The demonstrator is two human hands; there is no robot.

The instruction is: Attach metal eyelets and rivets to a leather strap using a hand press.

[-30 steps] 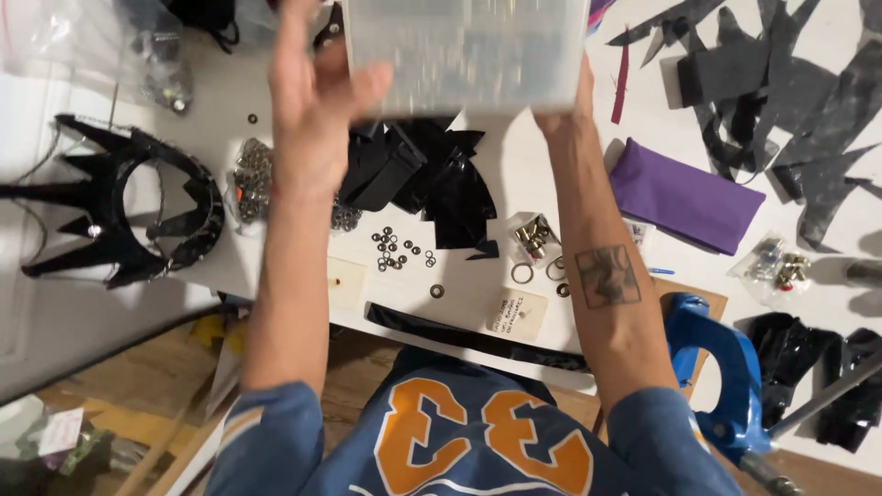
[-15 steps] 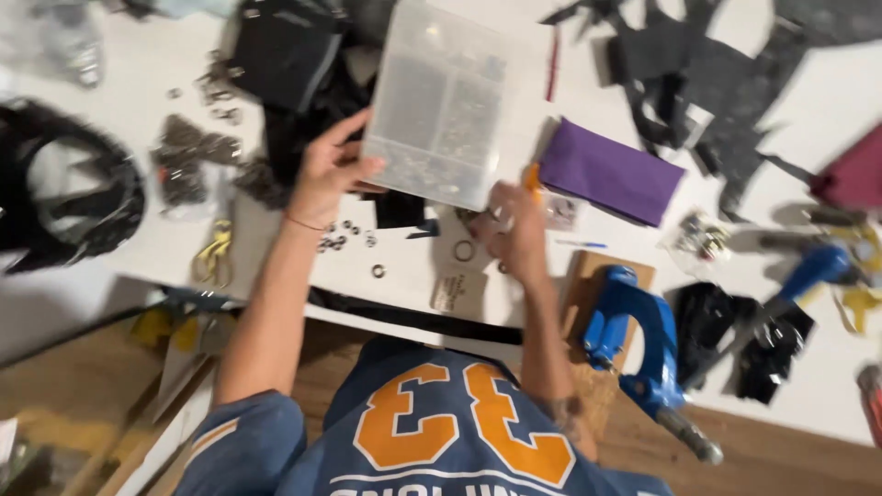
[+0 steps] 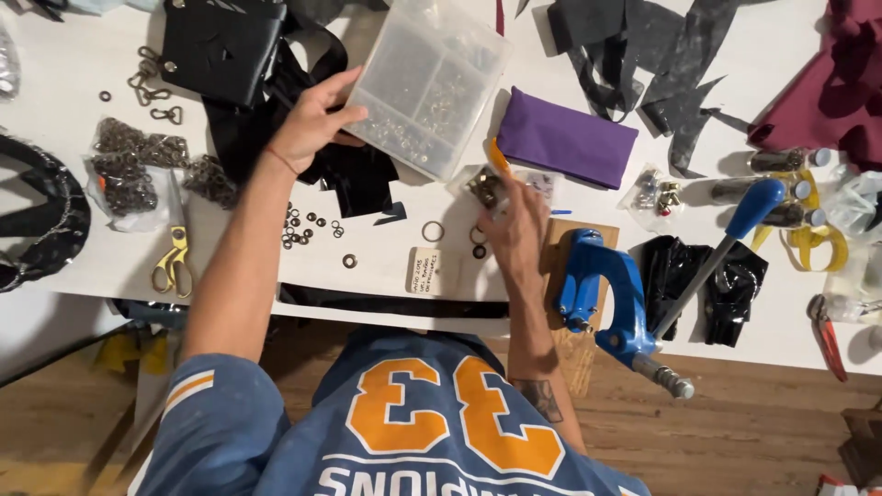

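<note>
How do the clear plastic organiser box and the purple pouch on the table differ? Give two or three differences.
The organiser box is see-through, rigid and divided into compartments; the purple pouch is opaque, soft-looking and plain. The left hand holds the box by its edge; the pouch lies untouched. Both are rectangular.

The right hand (image 3: pixel 516 231) covers part of a small bag (image 3: pixel 487 188), its contents too blurred to tell. The clear box's (image 3: pixel 432 83) fill is unreadable. The maroon cloth (image 3: pixel 827 83) runs off the right edge.
</note>
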